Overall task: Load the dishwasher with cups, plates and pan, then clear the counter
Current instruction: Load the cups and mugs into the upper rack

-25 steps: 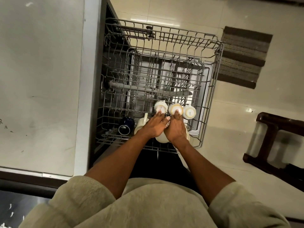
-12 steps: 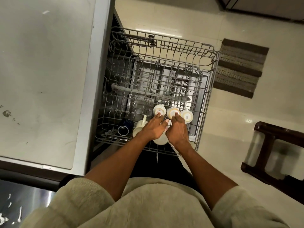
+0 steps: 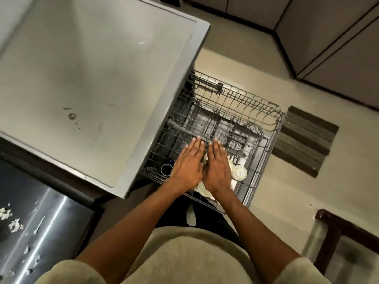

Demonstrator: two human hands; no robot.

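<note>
The dishwasher's upper wire rack (image 3: 264,111) is pulled out over the floor. White cups (image 3: 239,172) lie in its near end, mostly hidden under my hands, and a dark blue cup (image 3: 166,169) lies at the rack's near left. My left hand (image 3: 189,163) and my right hand (image 3: 217,165) hover side by side above the cups, palms down, fingers straight and together. Neither hand holds anything. The lower rack shows dimly through the wires.
The grey dishwasher top (image 3: 92,78) fills the upper left. A steel surface with white scraps (image 3: 30,232) sits at the lower left. A striped mat (image 3: 303,140) lies on the floor at right, a dark wooden stool (image 3: 346,240) at lower right, cabinets (image 3: 328,37) beyond.
Both hands have let go of the white cups and lifted above them with fingers now straight. The camera has swung left, so the rack sits further right in view.
</note>
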